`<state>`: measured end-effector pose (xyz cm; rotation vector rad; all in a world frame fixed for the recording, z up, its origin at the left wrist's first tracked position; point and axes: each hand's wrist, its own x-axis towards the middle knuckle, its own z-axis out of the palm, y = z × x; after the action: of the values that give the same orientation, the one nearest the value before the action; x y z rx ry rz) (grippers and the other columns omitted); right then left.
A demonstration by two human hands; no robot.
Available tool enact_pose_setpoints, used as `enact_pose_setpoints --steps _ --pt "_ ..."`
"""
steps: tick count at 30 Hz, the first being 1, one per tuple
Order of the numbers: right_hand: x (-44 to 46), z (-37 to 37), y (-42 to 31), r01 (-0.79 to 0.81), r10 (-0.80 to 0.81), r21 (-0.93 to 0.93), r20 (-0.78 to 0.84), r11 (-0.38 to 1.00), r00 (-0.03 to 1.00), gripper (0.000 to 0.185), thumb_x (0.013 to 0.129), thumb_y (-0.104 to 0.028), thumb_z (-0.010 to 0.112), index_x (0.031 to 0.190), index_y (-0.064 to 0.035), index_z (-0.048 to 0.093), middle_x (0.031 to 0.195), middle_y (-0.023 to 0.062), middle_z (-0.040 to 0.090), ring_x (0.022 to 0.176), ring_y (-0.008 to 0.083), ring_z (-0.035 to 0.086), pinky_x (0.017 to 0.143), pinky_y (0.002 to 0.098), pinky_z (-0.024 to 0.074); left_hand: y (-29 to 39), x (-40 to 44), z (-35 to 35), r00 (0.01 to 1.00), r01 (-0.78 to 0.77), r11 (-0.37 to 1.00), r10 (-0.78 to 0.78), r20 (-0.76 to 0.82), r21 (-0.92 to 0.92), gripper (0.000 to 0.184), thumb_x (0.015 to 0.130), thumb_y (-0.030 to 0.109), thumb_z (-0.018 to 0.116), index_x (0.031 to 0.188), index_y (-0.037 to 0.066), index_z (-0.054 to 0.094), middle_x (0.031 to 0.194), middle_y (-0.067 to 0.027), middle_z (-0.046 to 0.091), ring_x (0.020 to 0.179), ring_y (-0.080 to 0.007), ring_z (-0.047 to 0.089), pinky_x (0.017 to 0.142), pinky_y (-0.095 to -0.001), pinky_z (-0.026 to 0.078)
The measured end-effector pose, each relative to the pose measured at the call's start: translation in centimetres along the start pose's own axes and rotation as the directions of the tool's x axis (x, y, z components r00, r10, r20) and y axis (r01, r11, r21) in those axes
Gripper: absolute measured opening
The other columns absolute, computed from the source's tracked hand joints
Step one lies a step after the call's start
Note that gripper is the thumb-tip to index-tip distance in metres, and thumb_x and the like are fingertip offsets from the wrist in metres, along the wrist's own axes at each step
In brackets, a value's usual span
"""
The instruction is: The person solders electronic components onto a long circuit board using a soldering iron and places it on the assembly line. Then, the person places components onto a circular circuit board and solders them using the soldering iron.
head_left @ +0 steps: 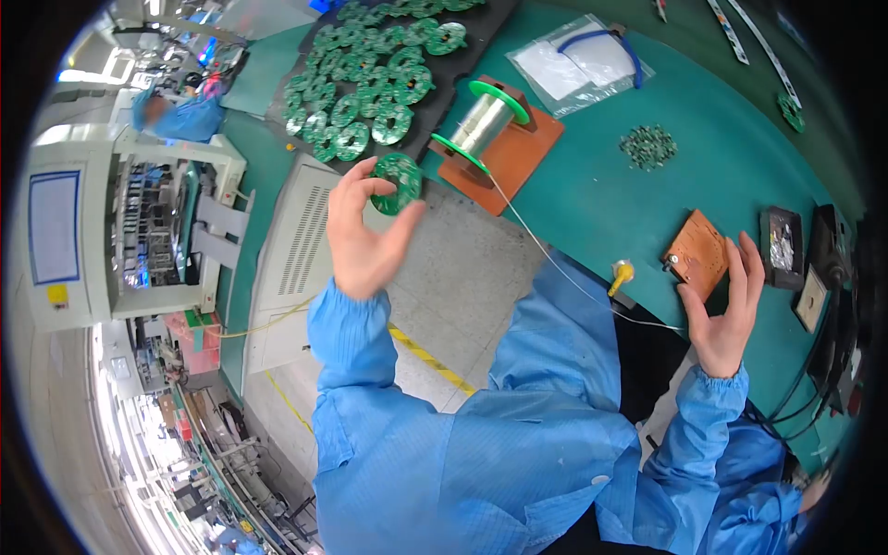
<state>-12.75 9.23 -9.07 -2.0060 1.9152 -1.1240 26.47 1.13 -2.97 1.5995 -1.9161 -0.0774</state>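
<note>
My left hand point(365, 242) is raised off the table, with a round green circuit board point(400, 181) between its thumb and fingers. The board looks like a ring with a hole in its middle. On the right, my right hand point(721, 319) spans the near corner of a brown fixture block point(696, 252), its thumb at one edge and its fingers at the other. A yellow-tipped piece point(622, 273) sits left of that block. Between my hands stands a spool of solder wire point(481, 128) with green flanges, on a brown stand point(504, 166). Its wire trails toward my right hand.
Many similar round boards point(370, 79) cover a dark mat at the back left. A heap of small parts point(647, 148) lies on the green table point(573, 199). A plastic bag point(578, 65), a black parts box point(783, 245) and cables are nearby. Another person point(180, 118) sits far left.
</note>
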Motion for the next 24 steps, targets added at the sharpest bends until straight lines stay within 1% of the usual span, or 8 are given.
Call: enact_pose_setpoints --steps 3,6,8,9,12,17,20,24 --pt "0.2 -0.9 -0.3 -0.007 0.007 0.002 0.022 1.0 1.0 0.072 0.067 -0.003 0.076 0.132 -0.0053 0.046 0.14 0.0174 0.037 0.128 0.0348 0.039 0.106 0.0422 0.0323 5.0 -0.1 0.7 0.97 -0.206 0.917 0.238 0.054 -0.341 0.045 0.064 0.006 0.077 0.103 0.003 0.054 0.122 -0.0213 0.053 0.115 -0.0313 0.051 0.098 -0.0393 0.038" --pt "0.5 -2.3 -1.7 0.075 -0.069 0.095 -0.063 0.993 0.996 0.065 0.075 -0.023 0.072 0.13 0.0007 0.047 0.136 0.0197 0.042 0.128 0.0338 0.039 0.105 0.0427 0.0321 8.7 -0.7 4.1 0.898 0.182 0.327 0.328 0.292 -0.927 0.05 0.075 0.016 0.072 0.114 -0.002 0.047 0.126 -0.0222 0.05 0.115 -0.0281 0.05 0.101 -0.0408 0.035" --pt "0.0 -2.3 -3.1 -0.019 0.043 0.352 -0.06 0.936 0.997 0.058 0.081 -0.029 0.065 0.124 0.0063 0.051 0.125 0.0196 0.05 0.115 0.0284 0.048 0.101 0.0405 0.0356 11.3 -1.7 5.8 0.749 0.613 -0.094 0.386 0.538 -0.785 0.06 0.084 0.033 0.067 0.126 -0.001 0.042 0.132 -0.0308 0.041 0.123 -0.0409 0.045 0.098 -0.0498 0.04" --pt "-0.4 -2.2 -3.6 -0.075 0.1 0.515 -0.021 0.854 0.995 0.056 0.081 -0.029 0.065 0.122 0.0073 0.052 0.121 0.0193 0.052 0.109 0.0263 0.051 0.099 0.0402 0.0369 11.8 -1.8 6.8 0.672 0.696 -0.122 0.457 0.583 -0.707 0.069 0.087 0.037 0.063 0.136 -0.002 0.034 0.134 -0.0327 0.039 0.125 -0.0444 0.042 0.097 -0.0505 0.042" --pt "-0.2 -1.9 -5.8 -0.222 0.205 0.742 0.116 0.632 0.972 0.032 0.084 -0.008 0.063 0.113 0.0053 0.059 0.106 0.0151 0.06 0.093 0.0203 0.058 0.083 0.0307 0.0459 14.8 -2.5 9.5 0.619 0.784 -0.355 0.511 0.596 -0.509 0.048 0.098 0.032 0.045 0.126 -0.006 0.038 0.126 -0.0222 0.051 0.115 -0.038 0.053 0.095 -0.0464 0.046" --pt "-0.8 -1.5 -4.4 -0.162 0.244 0.826 0.031 0.539 0.969 0.03 0.09 -0.007 0.059 0.118 0.0049 0.057 0.109 0.0131 0.061 0.094 0.0186 0.059 0.083 0.0308 0.0484 15.9 -2.9 11.0 0.564 0.826 -0.362 0.51 0.649 -0.433 0.041 0.101 0.029 0.036 0.127 -0.001 0.039 0.122 -0.0198 0.054 0.103 -0.0347 0.062 0.086 -0.0426 0.054" --pt "-1.1 -1.2 -4.9 -0.224 0.381 0.926 0.097 0.304 0.92 0.034 0.091 -0.008 0.058 0.123 0.0037 0.054 0.114 0.0122 0.06 0.094 0.0165 0.059 0.084 0.0287 0.0482 15.9 -2.9 11.7 0.536 0.831 -0.179 0.515 0.669 -0.527 0.042 0.1 0.031 0.038 0.128 0.0 0.04 0.117 -0.0178 0.058 0.099 -0.0313 0.065 0.082 -0.0387 0.055" --pt "-0.5 -1.3 -4.7 -0.226 0.399 0.936 0.105 0.271 0.911 0.039 0.091 -0.01 0.059 0.127 0.0022 0.051 0.113 0.0099 0.061 0.094 0.013 0.059 0.08 0.0247 0.048 16.1 -2.6 12.3 0.51 0.791 0.109 0.429 0.746 -0.602 0.029 0.089 0.015 0.063 0.114 0.001 0.057 0.108 -0.0119 0.061 0.076 -0.0178 0.064 0.064 -0.0293 0.053"
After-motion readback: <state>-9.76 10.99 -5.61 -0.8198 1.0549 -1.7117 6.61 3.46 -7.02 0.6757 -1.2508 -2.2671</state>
